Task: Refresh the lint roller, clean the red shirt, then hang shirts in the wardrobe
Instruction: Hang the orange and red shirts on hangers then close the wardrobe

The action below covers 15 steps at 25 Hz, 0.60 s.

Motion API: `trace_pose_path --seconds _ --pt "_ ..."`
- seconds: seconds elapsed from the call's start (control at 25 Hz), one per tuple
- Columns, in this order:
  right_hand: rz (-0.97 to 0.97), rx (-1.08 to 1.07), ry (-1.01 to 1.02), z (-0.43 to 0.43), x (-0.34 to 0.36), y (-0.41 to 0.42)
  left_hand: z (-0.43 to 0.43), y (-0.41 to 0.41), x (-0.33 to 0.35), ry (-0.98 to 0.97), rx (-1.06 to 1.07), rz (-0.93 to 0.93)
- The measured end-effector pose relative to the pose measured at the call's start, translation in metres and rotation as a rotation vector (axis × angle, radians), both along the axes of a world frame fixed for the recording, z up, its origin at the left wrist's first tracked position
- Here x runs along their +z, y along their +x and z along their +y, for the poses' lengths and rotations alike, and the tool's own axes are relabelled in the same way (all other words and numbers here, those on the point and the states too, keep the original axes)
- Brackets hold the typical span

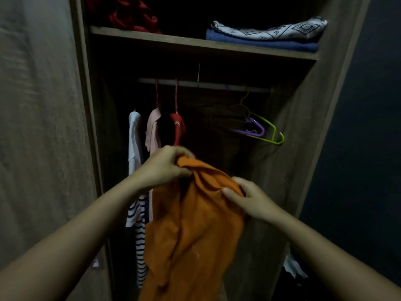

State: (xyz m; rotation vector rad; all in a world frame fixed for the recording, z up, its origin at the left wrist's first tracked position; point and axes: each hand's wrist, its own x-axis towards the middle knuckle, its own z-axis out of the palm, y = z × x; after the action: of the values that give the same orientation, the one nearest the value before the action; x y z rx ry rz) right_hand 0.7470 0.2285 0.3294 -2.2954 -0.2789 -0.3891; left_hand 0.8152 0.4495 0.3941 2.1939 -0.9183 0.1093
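both hands, left (pixel 167 166) and right (pixel 249 198), clench fingers on the orange shirt's (pixel 195 224) collar below the wardrobe rail (pixel 206 84); no hanger visible inside it, so it could slip off.

body | left hand (pixel 167 167) bare | right hand (pixel 248 199) bare | forearms (pixel 86 224) uncovered to frame edge

One wide-angle camera, worn on the head, stands close before the open wardrobe (pixel 303 127) and faces into it, pitched downward, so its side walls converge toward the bottom of the frame. The forearms (pixel 65 246) enter from both lower corners; the left grip (pixel 167 168) and right grip (pixel 249 200), holding the orange shirt (pixel 195 224), sit nearest the lens. The hanging rail (pixel 206 85) lies mid-frame, the shelf (pixel 195 42) near the top.
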Motion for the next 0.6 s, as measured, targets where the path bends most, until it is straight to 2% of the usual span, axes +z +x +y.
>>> trace_pose_path --seconds 0.08,0.16,0.24,0.32,0.36,0.44,0.48,0.6 --pt "-0.055 -0.006 -0.049 -0.014 0.008 0.005 0.014 0.005 -0.011 0.113 -0.046 -0.056" --pt "-0.122 -0.023 -0.193 -0.022 0.016 0.007 0.02 0.01 -0.016 0.124 -0.046 -0.089" --pt "-0.197 -0.117 -0.401 -0.032 0.019 0.004 0.021 0.013 -0.016 -0.003 0.017 -0.1" --pt "-0.261 -0.168 -0.655 -0.046 0.01 0.003 0.02 0.015 -0.017 -0.221 0.121 0.006" --pt "-0.246 -0.188 -0.676 -0.052 0.008 0.0 0.019 0.018 -0.018 -0.3 0.167 0.071" --pt "-0.188 -0.227 -0.724 -0.063 0.017 -0.009 0.016 0.028 -0.022 -0.319 0.21 0.132" --pt "-0.107 -0.226 -0.71 -0.068 0.026 -0.012 0.014 0.033 -0.025 -0.303 0.216 0.116" --pt "-0.107 -0.107 -0.611 -0.081 0.059 -0.011 0.001 0.053 -0.032 -0.24 0.217 -0.052"
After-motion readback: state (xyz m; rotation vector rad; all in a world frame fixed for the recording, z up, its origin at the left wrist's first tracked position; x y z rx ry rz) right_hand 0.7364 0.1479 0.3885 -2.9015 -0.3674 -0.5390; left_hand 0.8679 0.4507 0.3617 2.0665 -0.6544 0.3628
